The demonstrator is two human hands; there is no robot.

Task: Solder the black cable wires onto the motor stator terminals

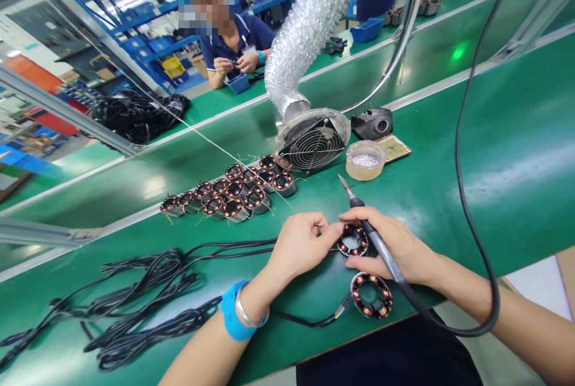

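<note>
My right hand [399, 245] is closed around a soldering iron [381, 246], its tip pointing up and away over the bench. The same hand's thumb and fingers also steady a motor stator [353, 240] with copper windings. At that stator's left edge, my left hand [303, 242] has thumb and forefinger pinched together; a thin wire end seems to be between them, partly hidden. Closer to me lies a second stator [371, 295], joined to a black cable [300, 319] by thin coloured leads.
Several stators [234, 207] stand in rows beyond my left hand. Bundled black cables [148, 281] spread over the left bench. A fume extractor fan [314, 143], a round tub [365, 160] and an iron holder [372, 124] stand ahead. A co-worker [238, 45] sits across.
</note>
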